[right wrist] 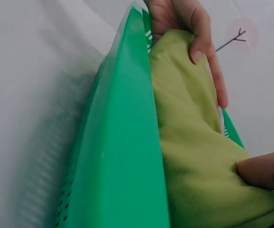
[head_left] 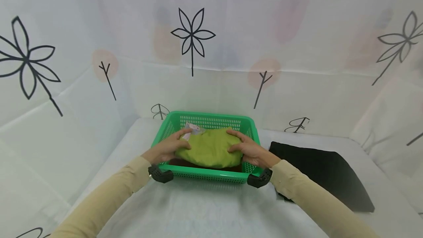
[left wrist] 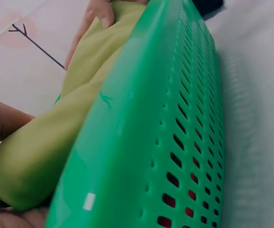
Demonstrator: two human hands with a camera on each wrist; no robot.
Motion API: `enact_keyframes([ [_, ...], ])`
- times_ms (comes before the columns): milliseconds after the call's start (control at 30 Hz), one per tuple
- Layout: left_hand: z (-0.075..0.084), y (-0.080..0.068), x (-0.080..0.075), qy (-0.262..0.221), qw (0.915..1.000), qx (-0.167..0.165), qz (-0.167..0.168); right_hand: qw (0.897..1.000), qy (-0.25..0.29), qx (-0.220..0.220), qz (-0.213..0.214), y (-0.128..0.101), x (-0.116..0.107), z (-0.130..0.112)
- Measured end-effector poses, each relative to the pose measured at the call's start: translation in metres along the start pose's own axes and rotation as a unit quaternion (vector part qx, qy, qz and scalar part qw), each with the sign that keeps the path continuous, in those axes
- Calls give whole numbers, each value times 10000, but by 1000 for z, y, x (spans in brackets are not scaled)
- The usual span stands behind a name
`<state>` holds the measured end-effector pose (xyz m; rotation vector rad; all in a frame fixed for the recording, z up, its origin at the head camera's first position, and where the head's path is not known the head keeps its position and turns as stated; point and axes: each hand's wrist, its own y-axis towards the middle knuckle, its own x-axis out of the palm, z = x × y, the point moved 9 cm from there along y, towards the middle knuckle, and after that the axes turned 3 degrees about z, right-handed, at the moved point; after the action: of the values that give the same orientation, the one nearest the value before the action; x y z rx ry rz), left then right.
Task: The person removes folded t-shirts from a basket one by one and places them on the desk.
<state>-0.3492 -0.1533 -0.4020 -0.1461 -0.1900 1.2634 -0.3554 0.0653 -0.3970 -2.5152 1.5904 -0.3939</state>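
Gripped at both ends: one yellow-green cloth point(head_left: 211, 148) in one green basket point(head_left: 211, 172)

At the left, a beige sleeve point(head_left: 112, 194) with a black wrist device point(head_left: 161, 174) leads to the left hand point(head_left: 166, 147). It grips the cloth's left end, thumb on the near face and a finger reaching along the far side, the two spread moderately apart by the bundle. Just behind the cloth's left part sits one pinkish-white packet point(head_left: 197, 129), mostly hidden.

In the middle is the cloth, a single soft, plump bundle, matte, with shallow creases and a rounded lower edge. It lies within the basket's opening, close to the near rim; whether it rests on the one dark brownish thing point(head_left: 178, 162) below cannot be told. The basket's walls are perforated with rows of slots.

The right hand point(head_left: 252, 152) grips the other end likewise, thumb pressing the near face, a finger over the far edge, the hold moderately wide. Farther right, beside the basket, one flat black piece point(head_left: 317, 173) lies on the white table point(head_left: 205, 212).
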Motion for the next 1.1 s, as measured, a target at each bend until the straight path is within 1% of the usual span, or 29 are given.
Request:
enact_keyframes([
  [267,7,-1,3,-203,9997,108,-59,9996,160,-141,-159,-1,1,-6],
  [433,13,-2,5,-305,9992,238,-124,9987,229,-366,-282,-3,3,-16],
  [500,17,-3,6,-336,9988,318,-151,9983,197,-460,-288,-4,2,-22],
  [700,32,-5,7,-346,9979,550,-75,9966,-7,-760,-329,-7,1,-40],
  [800,39,-7,9,-480,9968,630,-114,9951,-61,-907,-382,-9,2,-49],
  [933,49,-9,12,-541,9955,757,-151,9944,-21,-991,-361,-13,1,-60],
  [1100,59,-12,16,-622,9937,903,-215,9922,-128,-1182,-374,-17,1,-71],
])
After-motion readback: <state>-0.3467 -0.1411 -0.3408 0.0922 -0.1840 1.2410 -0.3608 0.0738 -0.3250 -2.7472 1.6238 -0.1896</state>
